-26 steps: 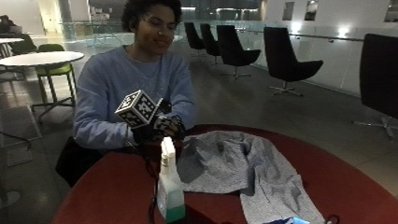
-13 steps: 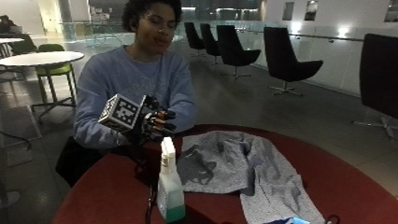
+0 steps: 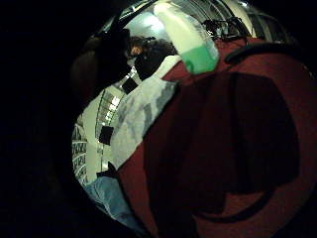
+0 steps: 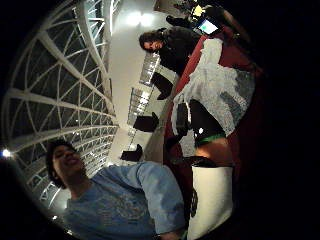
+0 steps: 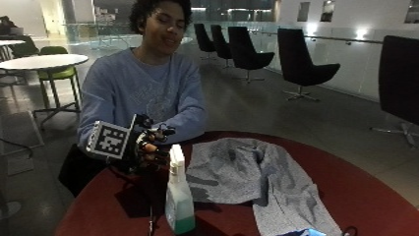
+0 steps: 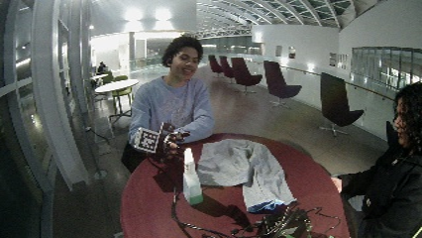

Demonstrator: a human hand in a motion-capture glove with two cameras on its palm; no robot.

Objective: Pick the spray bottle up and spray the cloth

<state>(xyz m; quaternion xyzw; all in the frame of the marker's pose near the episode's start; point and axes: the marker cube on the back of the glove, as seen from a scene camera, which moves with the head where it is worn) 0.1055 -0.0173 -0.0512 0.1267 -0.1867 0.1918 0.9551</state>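
Hovering just behind the bottle (image 5: 179, 196), hand (image 5: 149, 146) loosely curled, holding nothing. Looks light, smooth, likely tippy; best gripped at the neck. Cloth (image 5: 252, 179) beside the bottle.

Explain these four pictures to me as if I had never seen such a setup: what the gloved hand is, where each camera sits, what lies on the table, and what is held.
There is no machine here: a person sits at a round red table and works with the right hand, which wears a black glove. Two pictures come from cameras beside the table, one closer and one wider. The two round pictures come from small cameras on that hand's palm, looking outward, so they seem tilted.

On the table stands a spray bottle, white with green liquid at its bottom, upright. Beside it lies a crumpled grey cloth.

The hand hovers just behind the bottle's top, its fingers loosely curled. It holds nothing yet, and the bottle stands on its own.
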